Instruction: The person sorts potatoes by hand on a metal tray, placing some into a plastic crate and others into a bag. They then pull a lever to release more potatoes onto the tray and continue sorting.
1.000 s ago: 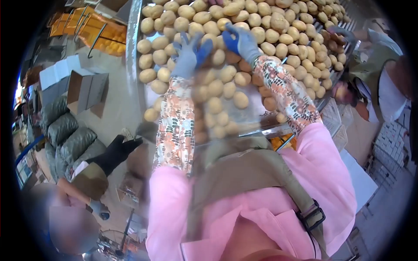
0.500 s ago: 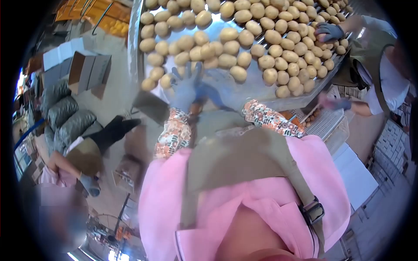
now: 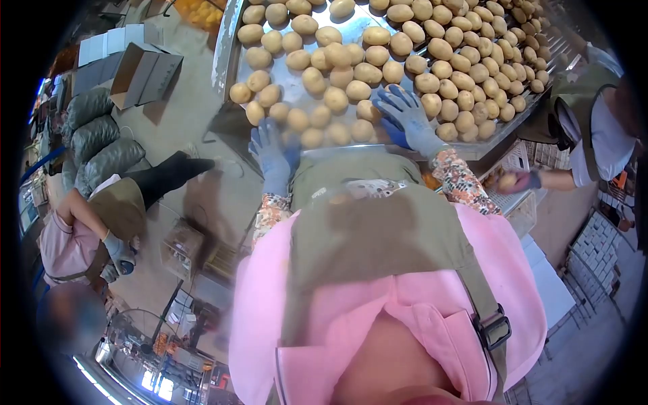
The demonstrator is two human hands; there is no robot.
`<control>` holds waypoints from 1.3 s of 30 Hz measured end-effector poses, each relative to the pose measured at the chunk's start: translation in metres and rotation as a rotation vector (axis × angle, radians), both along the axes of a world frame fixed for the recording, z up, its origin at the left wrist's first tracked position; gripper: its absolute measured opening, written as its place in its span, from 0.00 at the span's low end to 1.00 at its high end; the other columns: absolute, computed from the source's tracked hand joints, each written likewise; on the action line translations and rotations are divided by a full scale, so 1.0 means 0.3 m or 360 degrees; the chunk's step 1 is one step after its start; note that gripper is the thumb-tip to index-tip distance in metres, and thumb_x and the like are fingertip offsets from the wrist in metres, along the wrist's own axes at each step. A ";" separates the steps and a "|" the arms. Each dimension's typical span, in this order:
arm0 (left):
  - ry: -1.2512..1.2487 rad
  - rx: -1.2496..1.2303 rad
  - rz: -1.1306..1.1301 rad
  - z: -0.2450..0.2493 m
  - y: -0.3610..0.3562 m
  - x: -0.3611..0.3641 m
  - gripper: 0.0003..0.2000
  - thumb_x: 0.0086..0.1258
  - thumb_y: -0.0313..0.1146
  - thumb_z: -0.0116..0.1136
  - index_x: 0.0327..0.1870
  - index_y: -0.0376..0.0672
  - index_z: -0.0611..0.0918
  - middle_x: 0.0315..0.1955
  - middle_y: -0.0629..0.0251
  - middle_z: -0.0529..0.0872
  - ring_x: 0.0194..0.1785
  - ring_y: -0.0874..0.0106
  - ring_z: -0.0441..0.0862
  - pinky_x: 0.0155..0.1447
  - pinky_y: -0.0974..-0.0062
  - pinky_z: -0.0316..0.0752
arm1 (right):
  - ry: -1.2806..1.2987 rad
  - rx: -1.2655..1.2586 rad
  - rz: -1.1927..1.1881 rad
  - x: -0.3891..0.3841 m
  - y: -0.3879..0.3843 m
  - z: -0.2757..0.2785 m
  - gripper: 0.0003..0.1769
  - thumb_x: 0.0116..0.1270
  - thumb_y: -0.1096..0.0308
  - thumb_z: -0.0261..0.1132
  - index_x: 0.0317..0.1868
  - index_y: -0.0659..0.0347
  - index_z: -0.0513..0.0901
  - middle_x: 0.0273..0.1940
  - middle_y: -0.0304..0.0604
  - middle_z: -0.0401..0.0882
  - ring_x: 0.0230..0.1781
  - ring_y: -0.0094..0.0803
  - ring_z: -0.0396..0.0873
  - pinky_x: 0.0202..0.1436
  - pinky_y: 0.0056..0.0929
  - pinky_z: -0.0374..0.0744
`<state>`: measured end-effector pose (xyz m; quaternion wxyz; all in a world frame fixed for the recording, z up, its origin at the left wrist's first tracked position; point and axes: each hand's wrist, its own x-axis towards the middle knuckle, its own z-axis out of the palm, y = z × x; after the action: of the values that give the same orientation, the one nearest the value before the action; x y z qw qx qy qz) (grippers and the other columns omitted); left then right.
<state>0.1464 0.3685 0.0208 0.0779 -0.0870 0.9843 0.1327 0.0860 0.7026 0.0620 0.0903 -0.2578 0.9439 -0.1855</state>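
Note:
Many potatoes [image 3: 335, 99] lie on a shiny metal table [image 3: 287, 84], loosely spread at the left and packed close together at the right. My left hand [image 3: 271, 154], in a grey-blue glove, is at the table's near edge beside the lower left potatoes, fingers spread and holding nothing. Also gloved, my right hand [image 3: 410, 121] rests with fingers apart at the near side, touching or just beside potatoes between the loose ones and the dense group. Floral sleeves cover both forearms.
A co-worker [image 3: 580, 128] stands at the right, one hand near a white crate [image 3: 516, 158]. Another person [image 3: 91, 229] is at the left, near dark sacks [image 3: 111, 158] and an open cardboard box [image 3: 144, 75]. A wooden crate [image 3: 182, 250] sits on the floor.
My right hand has moved right and my left hand slightly down. Several potatoes have shifted toward the near edge. The co-worker's upper hand no longer shows on the potatoes.

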 end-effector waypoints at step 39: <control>0.0368 0.0760 0.0086 -0.072 -0.075 0.081 0.26 0.68 0.37 0.59 0.66 0.37 0.70 0.63 0.41 0.71 0.64 0.45 0.70 0.65 0.57 0.69 | -0.0470 -0.0534 -0.0395 0.140 0.068 -0.144 0.21 0.69 0.64 0.58 0.60 0.62 0.76 0.57 0.55 0.77 0.60 0.48 0.75 0.65 0.37 0.71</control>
<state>0.1707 0.3459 -0.0008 -0.0202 -0.0766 0.9247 0.3723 0.1279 0.7231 0.0189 0.1598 -0.1214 0.9010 -0.3847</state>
